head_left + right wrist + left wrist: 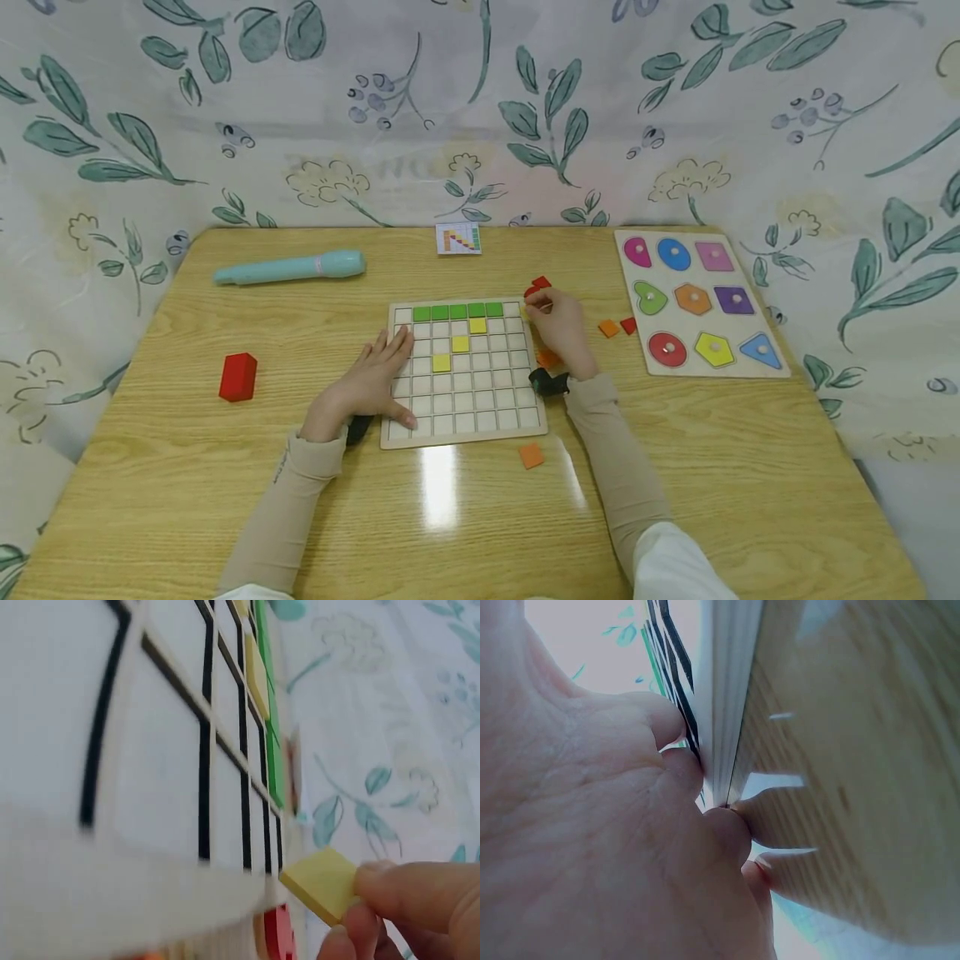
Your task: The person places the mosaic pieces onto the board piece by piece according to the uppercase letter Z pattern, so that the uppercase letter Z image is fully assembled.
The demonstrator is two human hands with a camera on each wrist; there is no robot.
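Observation:
A wooden grid board [465, 408] lies on the table. Several green square tiles [458, 312] fill part of its top row, and three yellow tiles [460, 343] step diagonally down to the left below them. Fingers spread, my left hand [371, 379] rests on the board's left edge; the left wrist view shows the palm beside that edge. My right hand [561, 327], by the upper right corner of the board, pinches a yellow square tile [322, 883] between thumb and fingers. Red tiles [541, 283] lie just beyond this hand, and orange tiles [548, 358] are partly hidden beneath it.
A small pattern card [458, 239] stands at the table's back edge. To the right is a shape puzzle board [701, 367], with an orange tile [608, 328] and a red tile [628, 326] beside it. Leftward are a teal pen-like object [292, 267] and a red block [237, 377]. Another orange tile [531, 456] lies in front.

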